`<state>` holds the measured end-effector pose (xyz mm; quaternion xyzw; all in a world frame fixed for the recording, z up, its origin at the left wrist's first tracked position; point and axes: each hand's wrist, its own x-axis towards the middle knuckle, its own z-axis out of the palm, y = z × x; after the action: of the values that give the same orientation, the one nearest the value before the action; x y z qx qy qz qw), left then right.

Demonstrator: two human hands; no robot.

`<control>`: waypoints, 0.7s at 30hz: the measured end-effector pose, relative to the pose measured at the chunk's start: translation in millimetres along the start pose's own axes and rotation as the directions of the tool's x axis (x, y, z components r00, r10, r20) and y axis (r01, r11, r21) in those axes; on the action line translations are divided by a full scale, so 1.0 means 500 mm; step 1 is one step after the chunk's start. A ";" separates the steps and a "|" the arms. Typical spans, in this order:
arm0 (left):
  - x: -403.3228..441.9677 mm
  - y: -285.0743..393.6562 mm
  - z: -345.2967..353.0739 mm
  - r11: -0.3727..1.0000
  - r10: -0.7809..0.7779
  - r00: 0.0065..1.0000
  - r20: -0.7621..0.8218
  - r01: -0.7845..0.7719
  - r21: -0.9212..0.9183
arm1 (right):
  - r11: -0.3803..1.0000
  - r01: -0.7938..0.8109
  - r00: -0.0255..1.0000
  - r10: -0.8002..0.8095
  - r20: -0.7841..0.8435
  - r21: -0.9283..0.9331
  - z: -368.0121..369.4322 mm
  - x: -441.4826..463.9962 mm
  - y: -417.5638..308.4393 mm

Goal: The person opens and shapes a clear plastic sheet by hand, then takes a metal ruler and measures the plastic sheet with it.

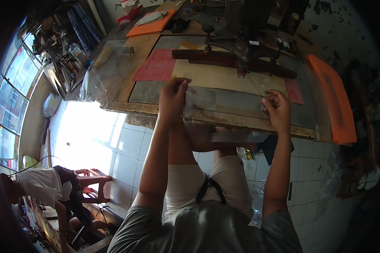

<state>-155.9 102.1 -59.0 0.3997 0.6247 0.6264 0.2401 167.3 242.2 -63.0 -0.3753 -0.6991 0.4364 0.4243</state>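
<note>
A clear plastic sheet [223, 99] spans the space between my hands at the table's front edge. My left hand [174, 95] pinches its left side, with thumb and index finger together. On the right, my right hand [277, 105] has its fingers curled and closed on the sheet's other side. Behind my hands lies a pale yellow sheet [223, 76] on a grey board [150, 93], with a red sheet [156, 65] at its left. A dark metal press bar [223, 58] extends above the yellow sheet.
Orange sheets lie in a stack [332, 99] at the table's right and another [150, 27] at the back left, with a cloth [152, 18] on top. Clear plastic [95, 86] hangs over the left edge. A person [50, 183] sits at lower left beside a red stool [95, 183].
</note>
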 end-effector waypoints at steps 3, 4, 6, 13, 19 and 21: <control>-0.002 -0.001 0.003 0.999 0.028 1.000 -0.002 -0.028 -0.015 | 1.000 0.007 1.000 -0.007 -0.014 -0.013 0.001 0.003 0.001; -0.001 -0.002 0.003 0.999 0.050 0.999 -0.010 -0.050 -0.015 | 1.000 0.005 1.000 -0.005 -0.026 -0.012 0.002 0.004 0.002; 0.002 -0.010 0.001 0.997 0.076 0.997 0.001 -0.076 -0.019 | 1.000 0.000 0.999 0.000 -0.050 -0.009 0.003 0.004 0.007; 0.011 -0.021 0.002 0.987 0.143 0.989 -0.049 -0.139 0.081 | 0.983 -0.029 0.997 0.014 -0.082 -0.182 0.009 0.000 0.003; -0.090 0.009 -0.061 0.936 0.345 0.872 -0.348 -0.293 0.194 | 0.976 -0.028 0.987 -0.007 -0.159 -0.216 0.010 -0.004 0.003; -0.169 -0.007 -0.113 0.914 0.376 0.835 -0.402 -0.264 0.307 | 0.976 -0.029 0.982 -0.013 -0.189 -0.217 0.012 -0.009 0.001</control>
<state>-154.0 1.6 -73.5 0.3681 0.6575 0.6536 -0.0711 163.4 236.8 -66.3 -0.4624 -0.6978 0.3205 0.4433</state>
